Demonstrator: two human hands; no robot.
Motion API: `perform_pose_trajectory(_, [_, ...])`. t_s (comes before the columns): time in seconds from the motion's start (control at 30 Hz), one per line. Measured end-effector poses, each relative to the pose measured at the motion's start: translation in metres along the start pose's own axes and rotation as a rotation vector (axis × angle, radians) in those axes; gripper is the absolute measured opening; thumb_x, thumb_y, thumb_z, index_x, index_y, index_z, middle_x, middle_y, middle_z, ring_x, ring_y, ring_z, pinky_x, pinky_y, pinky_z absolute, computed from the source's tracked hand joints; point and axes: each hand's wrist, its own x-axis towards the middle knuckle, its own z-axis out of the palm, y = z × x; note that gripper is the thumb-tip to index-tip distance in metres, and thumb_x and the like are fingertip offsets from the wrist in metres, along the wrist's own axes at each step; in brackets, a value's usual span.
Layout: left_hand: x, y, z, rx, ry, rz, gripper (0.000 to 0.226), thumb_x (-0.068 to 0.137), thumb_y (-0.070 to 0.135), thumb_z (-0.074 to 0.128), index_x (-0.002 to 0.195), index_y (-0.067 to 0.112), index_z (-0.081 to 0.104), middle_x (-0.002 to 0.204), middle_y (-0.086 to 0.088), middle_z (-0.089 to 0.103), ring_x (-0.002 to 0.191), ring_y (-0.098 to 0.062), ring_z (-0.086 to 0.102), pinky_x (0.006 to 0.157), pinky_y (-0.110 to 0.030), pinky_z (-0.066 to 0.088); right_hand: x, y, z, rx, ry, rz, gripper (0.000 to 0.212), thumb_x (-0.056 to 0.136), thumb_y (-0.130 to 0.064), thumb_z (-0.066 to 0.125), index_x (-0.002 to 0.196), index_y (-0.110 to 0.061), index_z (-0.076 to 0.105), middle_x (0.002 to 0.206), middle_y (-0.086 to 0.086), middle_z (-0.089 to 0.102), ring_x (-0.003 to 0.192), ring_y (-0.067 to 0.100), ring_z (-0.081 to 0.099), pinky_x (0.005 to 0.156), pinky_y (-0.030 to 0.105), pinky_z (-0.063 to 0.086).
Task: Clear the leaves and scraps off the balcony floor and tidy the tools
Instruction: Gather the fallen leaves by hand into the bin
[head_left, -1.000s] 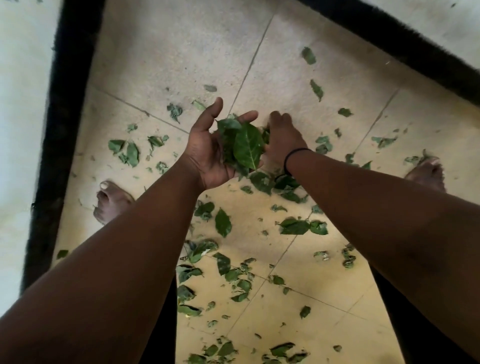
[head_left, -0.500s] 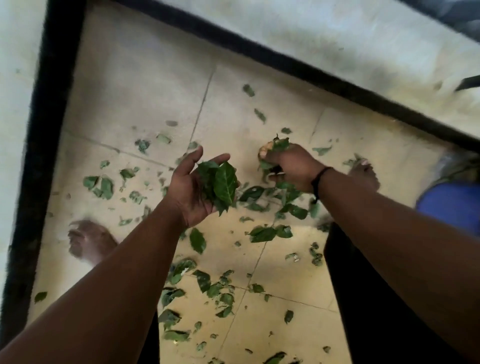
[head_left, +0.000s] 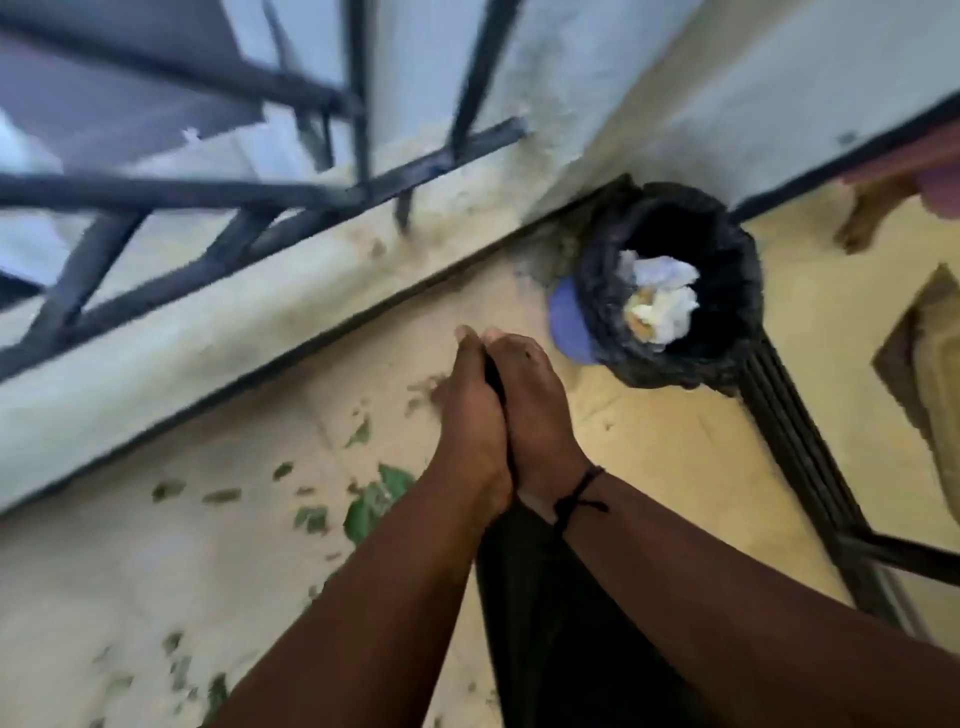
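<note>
- Head view shows the left hand (head_left: 470, 415) and the right hand (head_left: 535, 410) pressed palm to palm, fingers straight and side by side. What they enclose is hidden, only a dark line shows between them; I judge they carry gathered leaves, but I cannot tell for sure.
- The hands are near the bin (head_left: 670, 283), on its near left side, not yet over its opening.
- The bin has a black liner and a blue body, and white crumpled scraps (head_left: 660, 296) lie inside it.
- Many loose leaves (head_left: 371, 501) lie on the balcony floor (head_left: 675, 452), further from the bin than the hands are.
- The bin stands in the corner, just below the low wall (head_left: 208, 332) with the railing (head_left: 249, 192).
- Risk: if the palms part before they are above the opening, the load falls beside the bin. Thin leaves can also slip from the lower gap between the wrists.
- The picture is blurred, so small details are uncertain.
</note>
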Motion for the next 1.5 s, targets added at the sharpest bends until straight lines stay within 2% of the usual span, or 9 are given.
perform_pose_trajectory(0.13, [0.011,0.011,0.094,0.058,-0.173,-0.048,0.056,0.091,0.070,0.042,0.094,0.025,0.076,0.098,0.004,0.075,0.104,-0.019,0.065,0.102,-0.039,0.044,0.042,-0.050,-0.082,0.271,0.224,0.009,0.028,0.093,-0.039,0.058,0.099,-0.013,0.067,0.095,0.004,0.071,0.091,0.020,0.069,0.082,0.038,0.056])
perform_pose_trajectory(0.33, [0.056,0.022,0.186,0.250,-0.357,-0.153,0.081,0.091,0.076,0.021,0.139,0.020,0.054,0.131,-0.008,0.064,0.121,-0.029,0.060,0.107,-0.053,0.041,0.111,-0.069,-0.172,0.436,0.351,0.130,0.051,0.086,-0.054,0.060,0.127,-0.025,0.061,0.124,0.008,0.066,0.104,0.029,0.066,0.081,0.043,0.053])
perform_pose_trajectory(0.47, [0.080,0.031,0.202,0.298,-0.350,-0.169,0.083,0.090,0.078,0.022,0.146,0.022,0.045,0.138,-0.009,0.058,0.123,-0.027,0.058,0.105,-0.049,0.043,0.134,-0.081,-0.193,0.447,0.318,0.159,0.082,0.071,-0.070,0.064,0.141,-0.031,0.047,0.147,0.000,0.046,0.130,0.027,0.049,0.107,0.052,0.039])
perform_pose_trajectory(0.63, [0.076,0.040,0.174,0.521,-0.312,-0.028,0.055,0.100,0.058,0.024,0.130,0.027,0.057,0.089,0.021,0.066,0.074,0.010,0.061,0.061,-0.013,0.050,0.138,-0.076,-0.187,0.110,0.476,0.066,0.066,0.074,-0.063,0.061,0.111,-0.008,0.065,0.110,0.018,0.065,0.100,0.039,0.061,0.087,0.057,0.050])
perform_pose_trajectory(0.77, [0.064,0.033,0.100,0.644,-0.135,0.140,0.033,0.100,0.041,0.047,0.125,0.026,0.062,0.106,0.020,0.063,0.103,0.002,0.058,0.091,-0.023,0.046,0.112,-0.049,-0.148,-0.162,0.520,-0.181,0.016,0.091,-0.030,0.065,0.095,-0.018,0.056,0.092,-0.001,0.059,0.084,0.008,0.056,0.080,0.031,0.048])
perform_pose_trajectory(0.93, [0.018,0.001,-0.040,0.847,0.095,0.252,0.023,0.100,0.032,0.053,0.120,0.032,0.065,0.122,0.018,0.061,0.116,-0.002,0.057,0.101,-0.024,0.042,0.071,0.003,-0.067,-0.655,0.087,-0.316,0.028,0.082,-0.039,0.059,0.106,-0.027,0.052,0.112,-0.003,0.059,0.103,0.005,0.053,0.088,0.014,0.042])
perform_pose_trajectory(1.07, [-0.030,-0.036,-0.153,1.068,0.238,0.129,0.040,0.099,0.041,0.052,0.136,0.029,0.054,0.135,0.013,0.052,0.122,-0.002,0.046,0.096,-0.016,0.029,0.052,0.054,-0.006,-1.192,-0.403,-0.280,0.059,0.082,-0.056,0.053,0.127,-0.019,0.053,0.128,0.008,0.053,0.120,0.027,0.050,0.103,0.044,0.040])
perform_pose_trajectory(1.17, [-0.063,-0.070,-0.224,1.110,0.308,0.004,0.054,0.097,0.046,0.052,0.144,0.023,0.046,0.151,0.000,0.044,0.138,-0.017,0.040,0.105,-0.021,0.028,0.042,0.089,0.030,-1.440,-0.801,-0.044,0.052,0.092,-0.045,0.058,0.135,-0.020,0.043,0.130,0.006,0.053,0.115,0.026,0.055,0.096,0.040,0.045])
perform_pose_trajectory(1.5, [-0.155,-0.192,-0.330,0.838,0.506,-0.165,0.074,0.090,0.059,0.046,0.153,0.022,0.031,0.161,-0.006,0.025,0.148,-0.021,0.022,0.117,-0.033,0.021,-0.011,0.177,0.082,-1.946,-0.906,-0.073,0.065,0.098,-0.039,0.049,0.152,-0.017,0.021,0.144,0.012,0.046,0.124,0.029,0.049,0.088,0.030,0.039])
